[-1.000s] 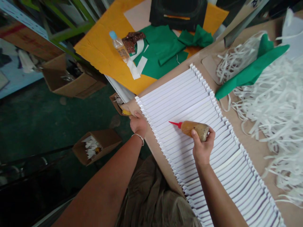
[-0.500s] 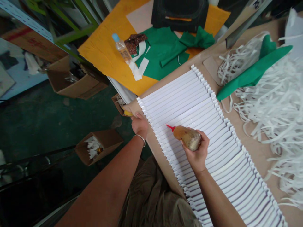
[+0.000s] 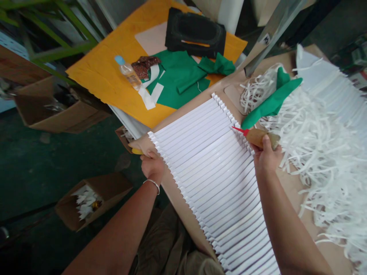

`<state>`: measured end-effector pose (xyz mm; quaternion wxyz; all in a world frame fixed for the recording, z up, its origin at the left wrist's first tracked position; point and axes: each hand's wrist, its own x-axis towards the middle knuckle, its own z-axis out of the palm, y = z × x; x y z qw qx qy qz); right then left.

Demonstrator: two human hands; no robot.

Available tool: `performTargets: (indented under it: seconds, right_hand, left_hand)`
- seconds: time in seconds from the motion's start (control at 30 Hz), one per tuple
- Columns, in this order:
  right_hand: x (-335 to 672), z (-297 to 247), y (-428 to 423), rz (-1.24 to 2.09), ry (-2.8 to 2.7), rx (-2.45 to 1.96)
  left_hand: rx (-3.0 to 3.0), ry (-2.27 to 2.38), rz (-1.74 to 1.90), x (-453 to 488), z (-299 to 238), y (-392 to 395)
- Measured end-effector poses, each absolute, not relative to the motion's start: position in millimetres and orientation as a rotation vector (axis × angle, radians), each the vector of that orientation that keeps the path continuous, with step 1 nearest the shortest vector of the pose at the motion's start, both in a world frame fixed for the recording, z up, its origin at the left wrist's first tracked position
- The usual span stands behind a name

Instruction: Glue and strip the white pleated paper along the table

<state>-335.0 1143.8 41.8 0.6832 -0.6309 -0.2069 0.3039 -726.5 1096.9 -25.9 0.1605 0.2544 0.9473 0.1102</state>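
Observation:
A squeeze glue bottle (image 3: 259, 138), brownish and stained with a thin red nozzle, lies tilted in my right hand (image 3: 268, 154), whose fingers are wrapped round it. Its tip points left, over the right side of a long row of overlapping white paper pieces (image 3: 197, 152) with notched ends. Along those pieces run narrow folded strips. My left hand (image 3: 153, 165), with a bracelet at the wrist, is curled at the left edge of the brown-covered table (image 3: 179, 198); its fingertips are partly hidden. Just beyond it, a yellow object (image 3: 137, 151) sits at the table corner.
A heap of white paper strips (image 3: 321, 152) covers the right side, with green material (image 3: 272, 103) on it. Behind lies a yellow sheet (image 3: 94, 72) carrying green pieces (image 3: 177, 72), a plastic bottle (image 3: 129, 72) and a black tray (image 3: 195, 32). Cardboard boxes (image 3: 114, 191) stand on the floor.
My right hand has carried the glue bottle from the middle of the white pieces to their right edge. The view has shifted; my left hand stays by the table edge.

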Motion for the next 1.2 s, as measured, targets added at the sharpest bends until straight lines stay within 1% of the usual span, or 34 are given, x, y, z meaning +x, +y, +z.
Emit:
performTargets:
  seconds: [0.43, 0.63, 0.93, 1.2]
  right_hand:
    - [-351, 39, 1146, 0.69, -0.489, -1.479]
    - [-377, 46, 1125, 0.702, -0.558, -1.505]
    - [-415, 39, 1085, 0.708, -0.697, -1.667]
    - [-457, 54, 1052, 0.772, -0.786, -1.782]
  left_hand:
    - [0.708, 2.721, 0.286, -726, -26, 1098]
    - [0.672, 2.719, 0.304, -724, -25, 1098]
    - [0.71, 2.697, 0.324, -725, -27, 1096]
    - [0.695, 2.665, 0.328, -719, -15, 1096]
